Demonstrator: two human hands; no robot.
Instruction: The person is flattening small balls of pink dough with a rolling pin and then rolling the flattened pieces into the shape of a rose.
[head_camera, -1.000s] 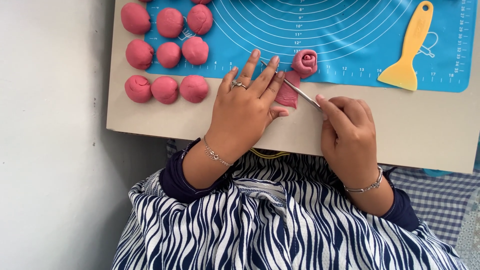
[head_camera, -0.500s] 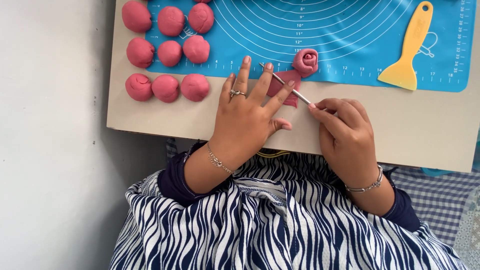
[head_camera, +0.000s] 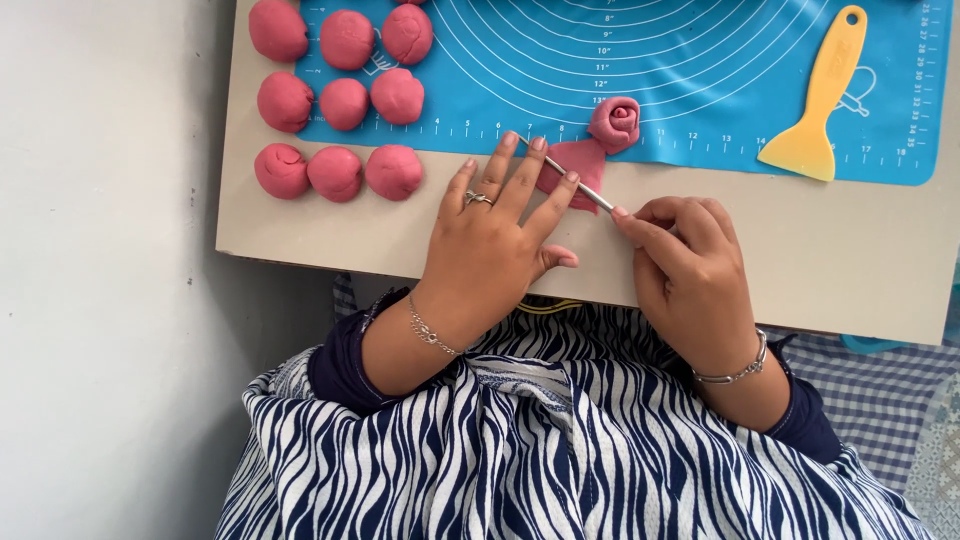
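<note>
Head view. The left hand (head_camera: 490, 235) is lying palm-down on the beige board (head_camera: 820, 270), its fingers spread and extended; the fingertips are resting on the flat pink dough strip (head_camera: 572, 172) and on the thin metal tool (head_camera: 580, 185) that is crossing it. A ring is showing on one finger and a chain bracelet on the wrist. The right hand (head_camera: 690, 270) is pinching the near end of the metal tool between thumb and forefinger, the remaining fingers curled in toward the palm; a bracelet is circling this wrist too. The tool is lying at a slant, its far end reaching under the left fingertips.

The dough strip is sitting at the near edge of the blue silicone mat (head_camera: 700, 70), partly on the mat and partly on the board. Its far end is joining a rolled pink dough rose (head_camera: 614, 120), which is standing on the mat just beyond the fingertips. Nine pink dough balls (head_camera: 335, 172) are lying in rows at the left, some on the mat and three on the bare board. A yellow plastic scraper (head_camera: 815, 100) is lying on the mat, well apart to the right. The person is wearing a navy-and-white patterned garment.
</note>
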